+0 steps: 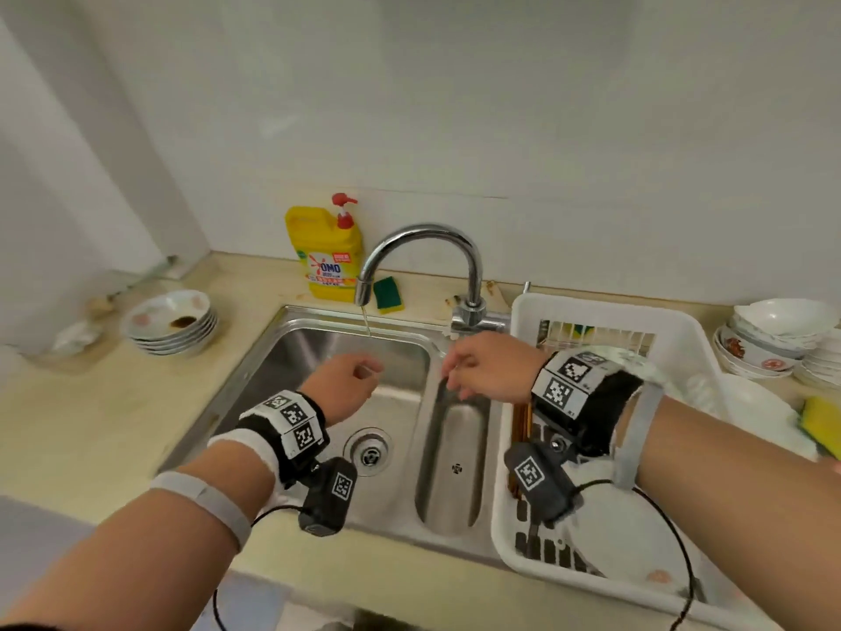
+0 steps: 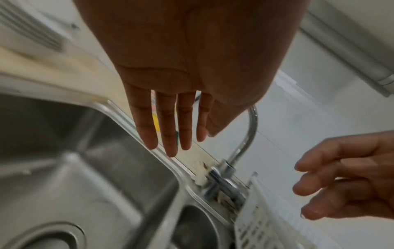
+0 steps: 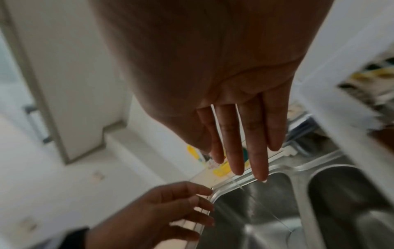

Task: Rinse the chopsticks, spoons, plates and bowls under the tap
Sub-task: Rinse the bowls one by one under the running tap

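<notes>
Head view: both hands (image 1: 343,384) (image 1: 493,373) empty, fingers loose; chopsticks (image 1: 523,419) lengthwise front-to-back in rack (image 1: 605,311).

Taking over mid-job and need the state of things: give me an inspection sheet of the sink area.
Surface: beige counter, stained near the tap; thin stream running into the steel sink.
Job's things: dirty plates stacked left; bowls stacked right; chopsticks and a plate in the white rack.
Clutter: detergent bottle, sponge.
Grippers: left hand and right hand hold nothing, over the sink.
Cables: black wrist-camera leads.
Surroundings: white wall.
</notes>
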Motion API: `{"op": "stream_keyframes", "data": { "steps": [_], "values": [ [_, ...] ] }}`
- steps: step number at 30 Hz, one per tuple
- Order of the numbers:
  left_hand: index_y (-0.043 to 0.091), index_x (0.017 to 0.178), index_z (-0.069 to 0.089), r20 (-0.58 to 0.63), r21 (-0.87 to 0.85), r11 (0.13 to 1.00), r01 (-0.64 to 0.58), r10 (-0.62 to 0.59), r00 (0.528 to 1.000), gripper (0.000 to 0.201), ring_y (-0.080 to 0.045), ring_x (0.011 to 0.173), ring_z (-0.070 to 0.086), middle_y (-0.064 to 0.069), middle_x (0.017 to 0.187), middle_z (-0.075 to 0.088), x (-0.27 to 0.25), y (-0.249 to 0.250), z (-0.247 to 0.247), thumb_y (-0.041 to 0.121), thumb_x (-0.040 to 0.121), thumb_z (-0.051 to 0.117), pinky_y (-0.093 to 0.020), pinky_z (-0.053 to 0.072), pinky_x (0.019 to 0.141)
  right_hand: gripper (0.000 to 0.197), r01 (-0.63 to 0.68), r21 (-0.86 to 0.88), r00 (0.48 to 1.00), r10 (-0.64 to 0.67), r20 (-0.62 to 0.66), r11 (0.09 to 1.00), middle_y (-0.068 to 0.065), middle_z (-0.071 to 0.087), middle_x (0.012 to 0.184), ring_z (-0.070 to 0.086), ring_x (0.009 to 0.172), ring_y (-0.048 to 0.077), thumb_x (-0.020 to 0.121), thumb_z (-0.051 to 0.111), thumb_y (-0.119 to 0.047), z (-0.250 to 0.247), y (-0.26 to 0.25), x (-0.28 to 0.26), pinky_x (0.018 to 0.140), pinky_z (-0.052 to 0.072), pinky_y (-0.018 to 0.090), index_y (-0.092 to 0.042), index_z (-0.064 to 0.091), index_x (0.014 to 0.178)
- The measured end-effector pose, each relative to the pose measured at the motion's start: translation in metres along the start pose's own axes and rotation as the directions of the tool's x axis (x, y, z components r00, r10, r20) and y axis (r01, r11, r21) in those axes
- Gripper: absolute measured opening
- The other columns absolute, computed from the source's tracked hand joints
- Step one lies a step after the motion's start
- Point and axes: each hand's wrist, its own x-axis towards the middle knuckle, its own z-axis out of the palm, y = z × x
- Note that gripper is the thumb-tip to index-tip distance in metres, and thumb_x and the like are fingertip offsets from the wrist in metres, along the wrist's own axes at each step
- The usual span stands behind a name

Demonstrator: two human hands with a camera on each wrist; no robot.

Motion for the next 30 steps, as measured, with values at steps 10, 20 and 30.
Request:
{"op": "stream_keyframes", "data": {
  "steps": [10, 20, 30],
  "values": [
    [0.027, 0.1, 0.065, -0.249, 0.117, 0.989, 0.091, -0.059, 0.967, 0.013, -0.02, 0.094, 0.064, 0.001, 0.103, 0.067, 0.022, -0.171, -0.142, 0.017, 0.094, 0.058, -0.027, 0.044, 0.082, 0.023, 0.145, -0.307, 0.989, -0.133, 0.06, 0.941, -0.003, 0.071, 0.115, 0.064, 0.108, 0.019, 0.099, 0.055, -0.024, 0.094, -0.137, 0.173, 0.095, 0.05, 0.03, -0.021, 0.074, 0.111],
    [0.013, 0.137, 0.045, -0.374, 0.07, 0.927, 0.369, -0.318, 0.871, 0.045, -0.029, 0.095, 0.064, -0.012, 0.114, 0.065, 0.084, -0.326, -0.284, 0.028, 0.097, 0.061, -0.036, 0.046, 0.075, 0.03, -0.004, -0.16, 1.0, 0.001, -0.018, 0.987, 0.005, 0.065, 0.123, 0.063, 0.11, 0.024, 0.1, 0.045, -0.012, 0.16, -0.241, 0.345, 0.09, 0.049, 0.029, -0.02, 0.065, 0.121],
    [0.015, 0.134, 0.058, -0.263, 0.059, 0.907, 0.417, -0.389, 0.883, 0.044, -0.029, 0.107, 0.065, -0.009, 0.119, 0.069, 0.117, -0.362, -0.31, 0.036, 0.095, 0.065, -0.035, 0.052, 0.088, 0.043, -0.231, 0.112, 0.973, 0.226, 0.054, 0.967, 0.018, 0.064, 0.133, 0.066, 0.116, 0.033, 0.098, 0.053, -0.013, 0.2, -0.279, 0.422, 0.098, 0.056, 0.043, -0.004, 0.054, 0.14]
  ]
}}
